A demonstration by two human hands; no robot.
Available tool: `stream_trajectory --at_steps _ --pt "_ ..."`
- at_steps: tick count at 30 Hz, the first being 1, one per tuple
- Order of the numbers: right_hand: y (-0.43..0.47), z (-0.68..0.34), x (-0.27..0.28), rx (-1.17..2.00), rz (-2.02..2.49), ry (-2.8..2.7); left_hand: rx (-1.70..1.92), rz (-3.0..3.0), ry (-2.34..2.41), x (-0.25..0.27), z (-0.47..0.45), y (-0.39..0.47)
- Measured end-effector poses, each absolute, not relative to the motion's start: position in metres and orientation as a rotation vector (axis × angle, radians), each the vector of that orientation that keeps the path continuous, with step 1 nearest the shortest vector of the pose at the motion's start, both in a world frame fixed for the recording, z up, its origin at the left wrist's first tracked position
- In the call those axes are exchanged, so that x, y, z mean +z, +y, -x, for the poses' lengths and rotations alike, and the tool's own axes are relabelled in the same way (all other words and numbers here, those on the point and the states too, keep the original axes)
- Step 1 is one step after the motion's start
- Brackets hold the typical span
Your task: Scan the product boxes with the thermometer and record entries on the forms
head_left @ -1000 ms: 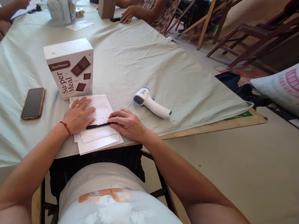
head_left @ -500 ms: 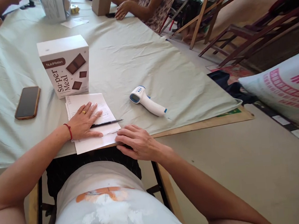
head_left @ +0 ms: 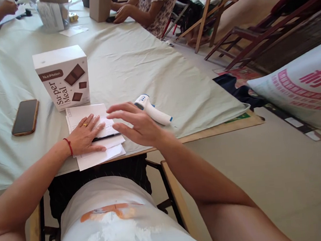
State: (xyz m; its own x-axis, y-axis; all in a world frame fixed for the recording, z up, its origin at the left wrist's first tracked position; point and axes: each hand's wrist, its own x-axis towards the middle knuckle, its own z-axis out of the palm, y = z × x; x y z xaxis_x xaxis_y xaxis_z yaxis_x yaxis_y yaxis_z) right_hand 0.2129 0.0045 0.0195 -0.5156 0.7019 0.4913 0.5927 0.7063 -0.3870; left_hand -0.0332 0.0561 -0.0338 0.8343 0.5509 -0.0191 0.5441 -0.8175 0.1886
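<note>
My left hand (head_left: 87, 135) lies flat with fingers spread on several white paper sheets (head_left: 85, 111). A black pen (head_left: 108, 136) rests on the sheets, partly hidden under that hand. Over the right edge of the paper hovers my right hand (head_left: 135, 124), fingers apart and holding nothing. Behind it, a white and blue infrared thermometer (head_left: 158, 113) lies on the cloth, its screen end partly covered by the hand. A white "Super Meal" box (head_left: 64, 78) stands upright just beyond the paper. To the left lies a phone (head_left: 25, 116) with a dark screen.
A pale green cloth (head_left: 127, 67) covers the table. At the far side are a clear plastic tub (head_left: 52, 17), a brown cardboard box (head_left: 100, 6) and other people's hands. A wooden chair (head_left: 243, 42) and a printed white sack (head_left: 300, 85) stand to the right.
My right hand has lifted from the lower edge of the paper and moved up, its fingers opening. My left hand stays on the sheets. The view has shifted slightly.
</note>
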Motion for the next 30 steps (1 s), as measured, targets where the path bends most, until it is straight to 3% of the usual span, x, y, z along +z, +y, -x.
stream_trajectory --at_steps 6,10,15,17,21,30 --pt "0.023 -0.196 -0.031 0.149 1.016 -2.577 0.071 -2.8 0.851 -0.032 0.033 0.054" --pt "0.011 -0.206 -0.05 0.14 1.008 -2.633 0.185 -2.558 0.793 -0.002 0.052 0.062" --pt "0.011 -0.208 -0.049 0.138 0.975 -2.624 0.875 -2.11 2.03 0.035 0.115 0.086" --pt "0.011 -0.207 -0.048 0.129 0.977 -2.615 0.68 -1.909 2.431 0.035 0.136 0.092" --pt "0.01 -0.205 -0.05 0.112 0.979 -2.597 0.216 -1.689 2.456 0.026 0.152 0.095" --pt "0.011 -0.204 -0.052 0.14 1.005 -2.581 0.217 -1.702 2.429 0.024 0.155 0.1"
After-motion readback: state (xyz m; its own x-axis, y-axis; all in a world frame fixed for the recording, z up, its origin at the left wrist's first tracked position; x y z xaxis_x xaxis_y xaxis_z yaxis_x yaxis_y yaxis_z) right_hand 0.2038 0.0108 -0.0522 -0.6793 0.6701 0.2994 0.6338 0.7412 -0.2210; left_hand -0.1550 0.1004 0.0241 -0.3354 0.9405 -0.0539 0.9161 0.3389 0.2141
